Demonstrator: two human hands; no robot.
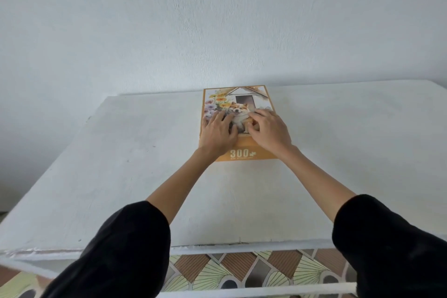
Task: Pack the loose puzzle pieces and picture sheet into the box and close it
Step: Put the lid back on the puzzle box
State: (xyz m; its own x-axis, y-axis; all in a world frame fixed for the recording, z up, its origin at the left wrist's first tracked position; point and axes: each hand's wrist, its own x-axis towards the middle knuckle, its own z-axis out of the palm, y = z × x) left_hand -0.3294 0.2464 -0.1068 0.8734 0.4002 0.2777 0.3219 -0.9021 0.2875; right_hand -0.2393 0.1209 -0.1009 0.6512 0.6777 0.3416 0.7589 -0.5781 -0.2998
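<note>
Closed puzzle box [242, 97] on the table [121, 152], both grips on its lid.
Box lies lid-up near the table's 12 o'clock edge, long axis 12 to 6, "300" end at 6. Left grip [217, 133] presses flat at 9, fingers spread. Right grip [269, 132] rests at 3, fingers loosely bent, clasping nothing.

Brightness: bright and even, with a cool cast over the white painted wall [217, 19] and the white painted tabletop [121, 152].
Source: diffuse; direction cannot be told.
Shadows: soft and faint; the wall dims toward the lower left.
Blur: the white metal rail [242, 293] and patterned floor tiles [242, 268] smear; small print on the orange cardboard puzzle box [251, 150] is unreadable.
Distortion: wide-angle; table edges bow, and the black fabric sleeves [116, 249] balloon at the bottom corners.
</note>
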